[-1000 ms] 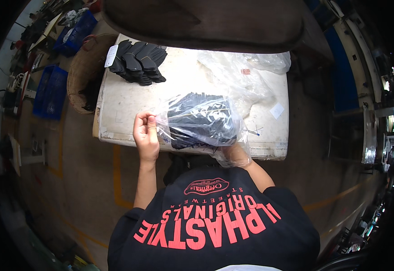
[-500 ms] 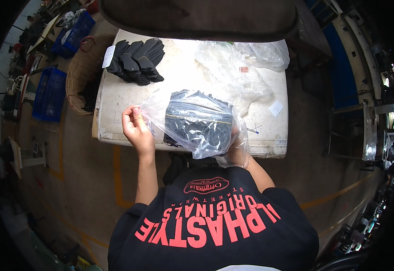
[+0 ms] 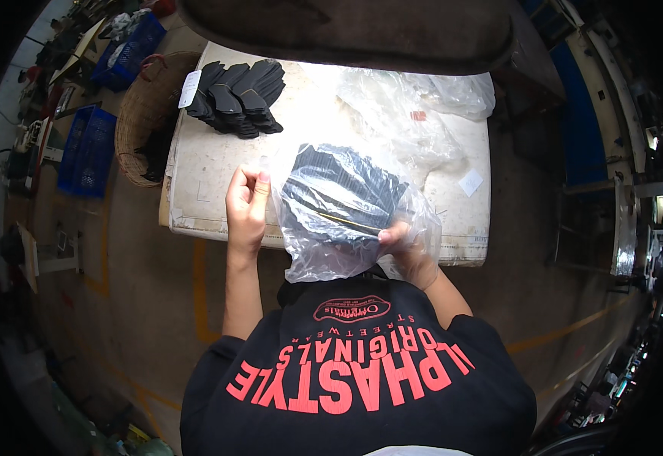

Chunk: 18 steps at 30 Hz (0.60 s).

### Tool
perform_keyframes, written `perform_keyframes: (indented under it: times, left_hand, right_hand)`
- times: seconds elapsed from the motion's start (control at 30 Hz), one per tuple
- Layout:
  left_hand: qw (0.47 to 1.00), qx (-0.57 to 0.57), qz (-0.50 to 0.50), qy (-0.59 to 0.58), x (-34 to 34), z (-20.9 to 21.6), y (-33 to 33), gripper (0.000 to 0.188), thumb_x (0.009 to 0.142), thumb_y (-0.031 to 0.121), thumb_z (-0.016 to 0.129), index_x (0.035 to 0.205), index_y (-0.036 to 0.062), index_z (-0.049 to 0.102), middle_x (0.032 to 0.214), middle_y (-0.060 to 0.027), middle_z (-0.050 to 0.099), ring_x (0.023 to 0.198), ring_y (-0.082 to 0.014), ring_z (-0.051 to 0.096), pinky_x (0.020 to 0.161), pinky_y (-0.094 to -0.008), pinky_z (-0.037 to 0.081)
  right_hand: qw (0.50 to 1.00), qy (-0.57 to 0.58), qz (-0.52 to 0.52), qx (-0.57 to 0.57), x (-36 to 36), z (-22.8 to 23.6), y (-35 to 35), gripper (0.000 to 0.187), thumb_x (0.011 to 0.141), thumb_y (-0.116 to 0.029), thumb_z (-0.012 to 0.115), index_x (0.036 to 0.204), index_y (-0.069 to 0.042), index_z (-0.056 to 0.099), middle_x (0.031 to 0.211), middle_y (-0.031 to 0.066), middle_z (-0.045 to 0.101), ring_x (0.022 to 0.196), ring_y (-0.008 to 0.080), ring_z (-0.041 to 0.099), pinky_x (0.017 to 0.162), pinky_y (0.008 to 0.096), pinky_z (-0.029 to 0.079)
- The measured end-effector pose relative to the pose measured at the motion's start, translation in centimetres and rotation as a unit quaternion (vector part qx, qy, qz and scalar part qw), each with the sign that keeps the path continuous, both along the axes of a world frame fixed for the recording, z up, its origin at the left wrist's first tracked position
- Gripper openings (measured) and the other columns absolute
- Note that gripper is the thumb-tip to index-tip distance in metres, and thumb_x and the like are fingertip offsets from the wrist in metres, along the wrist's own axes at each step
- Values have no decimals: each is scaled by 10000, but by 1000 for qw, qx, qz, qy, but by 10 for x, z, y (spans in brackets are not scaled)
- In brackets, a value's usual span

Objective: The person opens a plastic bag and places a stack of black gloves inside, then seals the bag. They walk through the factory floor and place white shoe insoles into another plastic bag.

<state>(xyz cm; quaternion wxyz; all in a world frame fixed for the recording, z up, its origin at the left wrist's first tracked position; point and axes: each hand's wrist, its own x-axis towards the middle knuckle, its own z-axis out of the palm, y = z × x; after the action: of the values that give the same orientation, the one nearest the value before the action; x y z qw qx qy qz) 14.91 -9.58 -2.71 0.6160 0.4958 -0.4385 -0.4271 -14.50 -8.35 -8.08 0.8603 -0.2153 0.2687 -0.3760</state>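
Note:
A clear plastic bag (image 3: pixel 324 262) wraps a thick bundle of black ribbed fabric pieces (image 3: pixel 339 186), bound with a thin yellow band. It is tilted above the table's near edge. My left hand (image 3: pixel 248 209) is closed at the bag's left side, thumb against curled fingers, with a bit of pale film poking up above the thumb. On the right, my right hand (image 3: pixel 415 254) grips the bundle's lower right corner, its thumb on top near the band. Loose film covers part of that hand, and its other fingers are hidden beneath.
Banded black fabric bundles (image 3: pixel 236 99) with a white tag (image 3: pixel 189 89) lie at the table's far left. Crumpled clear plastic bags (image 3: pixel 400 114) and a white paper slip (image 3: pixel 469 182) lie to the right. A wicker basket (image 3: pixel 130 137) and blue crates (image 3: pixel 87 152) stand left of the table (image 3: pixel 206 216).
The bagged bundle has turned and tilted, its band now sloping down to the right. My left hand has moved right and up toward it, and my right thumb now shows on top.

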Motion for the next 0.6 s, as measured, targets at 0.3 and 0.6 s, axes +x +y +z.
perform_keyframes:
  times: [0.3,0.6]
  left_hand:
    - [994,11,103,46,5,-17,-23,147,1108,139,539,986,56,545,875,40,522,779,-30,436,711,-200,391]
    - [935,201,124,262,13,-93,-38,298,1125,336,495,1088,58,593,962,-35,642,892,-130,628,795,-303,556]
  right_hand:
    - [999,13,10,-33,-15,7,2,669,995,-483,574,1500,-50,507,1516,195,529,1336,327,566,1113,473,483]
    - [992,-118,-49,11,1,-2,-12,636,1009,-428,596,1450,26,530,1428,178,603,1254,290,627,1043,429,534]
